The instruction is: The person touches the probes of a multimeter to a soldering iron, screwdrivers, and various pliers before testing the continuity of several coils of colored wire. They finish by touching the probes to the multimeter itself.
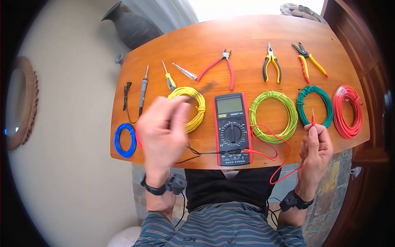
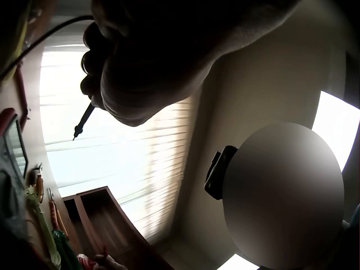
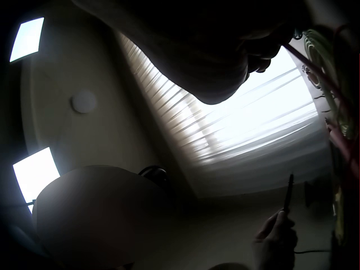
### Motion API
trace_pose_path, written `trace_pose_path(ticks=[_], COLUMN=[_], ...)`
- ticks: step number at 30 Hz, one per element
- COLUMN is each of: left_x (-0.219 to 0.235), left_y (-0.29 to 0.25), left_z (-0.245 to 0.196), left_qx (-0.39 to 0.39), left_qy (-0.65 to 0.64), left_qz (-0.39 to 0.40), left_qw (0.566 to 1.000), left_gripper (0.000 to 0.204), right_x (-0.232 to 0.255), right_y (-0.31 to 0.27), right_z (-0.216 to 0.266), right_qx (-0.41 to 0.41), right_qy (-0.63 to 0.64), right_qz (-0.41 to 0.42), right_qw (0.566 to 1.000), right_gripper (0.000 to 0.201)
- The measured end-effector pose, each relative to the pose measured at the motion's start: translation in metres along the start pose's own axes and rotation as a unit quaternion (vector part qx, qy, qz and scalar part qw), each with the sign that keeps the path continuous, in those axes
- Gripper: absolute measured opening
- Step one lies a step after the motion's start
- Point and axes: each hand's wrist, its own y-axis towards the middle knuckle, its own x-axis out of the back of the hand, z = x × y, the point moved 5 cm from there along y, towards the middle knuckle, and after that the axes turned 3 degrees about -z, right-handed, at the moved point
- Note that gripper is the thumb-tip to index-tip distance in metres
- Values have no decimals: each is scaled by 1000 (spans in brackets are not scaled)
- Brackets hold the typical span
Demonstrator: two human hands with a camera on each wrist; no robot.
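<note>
My left hand [image 1: 162, 127], blurred in the head view, is raised over the table's left side, in front of the yellow wire coil [image 1: 200, 111]. Its curled fingers grip a black test probe [image 2: 84, 120], whose tip sticks out past them in the left wrist view. At the right, my right hand [image 1: 317, 146] pinches a red test probe [image 1: 313, 120] upright, metal tip upward, in front of the green wire coil [image 1: 328, 109]. Between the hands lies a red and black multimeter [image 1: 230, 105]. The red lead [image 1: 289, 146] and the black lead [image 1: 205, 153] run to its lower end.
Blue [image 1: 117, 140], yellow-green [image 1: 292, 117] and red [image 1: 339, 113] wire coils line the front. Behind lie a soldering iron [image 1: 143, 90], screwdriver [image 1: 169, 80], clear-handled tester [image 1: 187, 73], cutters [image 1: 231, 72], needle-nose pliers [image 1: 267, 68] and wire strippers [image 1: 305, 66]. Part of another red coil shows behind my left hand.
</note>
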Motion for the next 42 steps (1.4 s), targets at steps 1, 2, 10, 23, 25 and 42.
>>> trace_pose_path(ticks=[1,2,10,23,25,42], left_x=[16,31,143,237,240,169], left_y=[0,-1,-33,-98,-100,-40], left_z=[14,28,29,-32,-31,-85], left_qx=[26,48,41,-188,-183,-155], left_qy=[10,-15,-29,-228,-243,-118], left_qz=[-50,-101,-455,-481,-484,-499], left_qw=[998,994,889,825,821,844], left_gripper=[10,10,29,17,16,33], right_x=[-4,-8,-18,20,36,87], right_y=[1,1,9,18,18,-22], right_z=[2,4,10,61,69,189], right_qx=[10,19,39,99,140,477], right_qy=[-9,-17,2,185,178,96], right_qz=[5,10,-21,-158,-122,-232], right_qw=[1000,1000,999,965,966,842], right_gripper=[19,19,28,39,37,31])
